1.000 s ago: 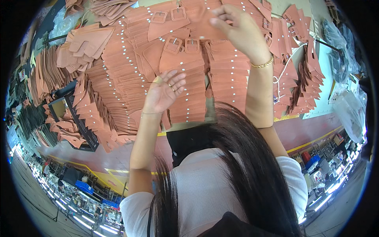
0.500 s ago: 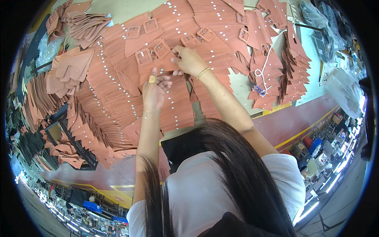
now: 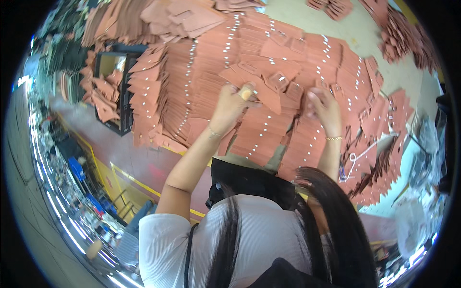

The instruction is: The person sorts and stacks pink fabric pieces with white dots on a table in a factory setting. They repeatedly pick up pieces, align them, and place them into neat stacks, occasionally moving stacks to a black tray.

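Observation:
My left hand point(image 3: 233, 106), with a yellow cover on one finger, pinches the edge of a reddish-brown leather piece point(image 3: 272, 98) that tilts up from the layers. Beside it lies a leather-covered buckle point(image 3: 278, 81), its strap among the pieces. Slightly blurred, my right hand point(image 3: 326, 109) hovers at the right of that piece, its fingers loosely bent and apart, with nothing visible in them. Under both hands spread rows of overlapping leather pieces point(image 3: 261, 129) marked with small white tabs. More buckled pieces point(image 3: 293, 44) rest on the rows farther back.
A black crate point(image 3: 126, 96) with leather scraps stands at the left, near stacked pieces point(image 3: 149, 91). At the right, a white cord point(image 3: 367, 152) lies over leather pieces. Clear plastic bags point(image 3: 410, 225) hang near the table's right end. Bundled pieces point(image 3: 331, 7) sit at the far side.
My view has turned, so the table appears shifted. My hands, close together before at the buckled pieces, are now apart: the right has drawn off to the right, while the left holds a piece.

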Available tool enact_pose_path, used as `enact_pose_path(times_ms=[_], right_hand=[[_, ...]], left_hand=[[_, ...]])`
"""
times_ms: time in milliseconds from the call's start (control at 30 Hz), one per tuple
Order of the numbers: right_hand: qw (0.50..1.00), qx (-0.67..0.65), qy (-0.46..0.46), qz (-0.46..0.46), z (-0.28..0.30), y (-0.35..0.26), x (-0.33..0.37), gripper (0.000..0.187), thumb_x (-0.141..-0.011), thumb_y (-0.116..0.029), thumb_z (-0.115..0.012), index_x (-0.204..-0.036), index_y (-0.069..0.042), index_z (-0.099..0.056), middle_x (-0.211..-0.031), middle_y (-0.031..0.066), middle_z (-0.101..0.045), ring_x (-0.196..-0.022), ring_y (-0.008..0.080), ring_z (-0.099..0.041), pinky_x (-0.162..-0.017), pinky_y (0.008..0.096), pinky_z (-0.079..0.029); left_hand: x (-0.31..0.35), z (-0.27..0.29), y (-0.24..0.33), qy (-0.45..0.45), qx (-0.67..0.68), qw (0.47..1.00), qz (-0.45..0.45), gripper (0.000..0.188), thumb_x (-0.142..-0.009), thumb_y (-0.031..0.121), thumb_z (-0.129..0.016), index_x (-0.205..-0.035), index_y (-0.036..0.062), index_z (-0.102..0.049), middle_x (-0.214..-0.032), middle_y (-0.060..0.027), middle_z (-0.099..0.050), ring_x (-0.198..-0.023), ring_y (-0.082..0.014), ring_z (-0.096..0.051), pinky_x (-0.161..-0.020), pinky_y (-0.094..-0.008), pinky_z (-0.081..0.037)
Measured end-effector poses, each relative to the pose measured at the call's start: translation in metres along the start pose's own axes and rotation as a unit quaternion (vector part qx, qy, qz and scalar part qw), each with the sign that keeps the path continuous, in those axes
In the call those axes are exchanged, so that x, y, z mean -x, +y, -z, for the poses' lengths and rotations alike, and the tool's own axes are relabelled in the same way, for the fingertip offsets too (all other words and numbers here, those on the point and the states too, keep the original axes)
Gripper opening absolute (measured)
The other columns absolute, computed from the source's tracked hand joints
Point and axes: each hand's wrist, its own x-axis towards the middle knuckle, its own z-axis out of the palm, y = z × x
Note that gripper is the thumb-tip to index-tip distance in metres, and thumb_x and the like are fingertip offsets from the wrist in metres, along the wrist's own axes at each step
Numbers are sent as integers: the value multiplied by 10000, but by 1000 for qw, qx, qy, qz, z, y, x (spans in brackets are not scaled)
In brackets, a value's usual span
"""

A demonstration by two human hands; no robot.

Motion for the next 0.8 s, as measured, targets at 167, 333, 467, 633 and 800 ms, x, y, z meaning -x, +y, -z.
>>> enact_pose_path(times_ms=[167, 333, 467, 633, 800], right_hand=[[994, 97, 24, 49, 22, 9, 0, 317, -912, -242, -634, -1112, 1, -593, -749, 74, -628, -561, 107, -588, -492, 237, -480], [987, 140, 26, 74, 26, 7, 1, 325, -920, -257, -624, -1129, -10, -589, -775, 84, -637, -586, 115, -586, -508, 259, -458], [982, 178, -2, 56, 19, 2, 8, 357, -927, -260, -610, -1173, -8, -550, -778, 47, -590, -613, 95, -555, -538, 232, -457], [958, 270, 9, 96, 9, 0, 13, 358, -911, -261, -628, -1169, -16, -589, -735, 60, -625, -621, 107, -589, -570, 244, -449], [947, 291, -19, 137, -1, -8, 21, 336, -911, -245, -623, -1162, -23, -600, -775, 68, -646, -730, 114, -612, -657, 252, -472]], left_hand=[[-2, 79, 65, 153, -64, 972, -168, 208, -887, 145, -644, -898, -51, -577, -828, -86, -604, -742, -168, -631, -672, -347, -584], [23, 152, 108, 161, -10, 972, -172, 124, -882, 88, -646, -855, -5, -569, -788, -65, -621, -680, -181, -648, -669, -319, -578], [65, 183, 74, 182, 40, 974, -129, 137, -875, 97, -662, -823, 15, -566, -809, -86, -628, -709, -186, -650, -656, -336, -573], [118, 204, -14, 197, 122, 973, 0, 104, -900, 120, -633, -945, 49, -571, -847, -48, -638, -717, -158, -649, -648, -314, -570], [138, 225, -84, 150, 189, 970, -20, 110, -916, 112, -605, -1016, 69, -588, -861, -14, -644, -771, -152, -648, -654, -311, -560]])
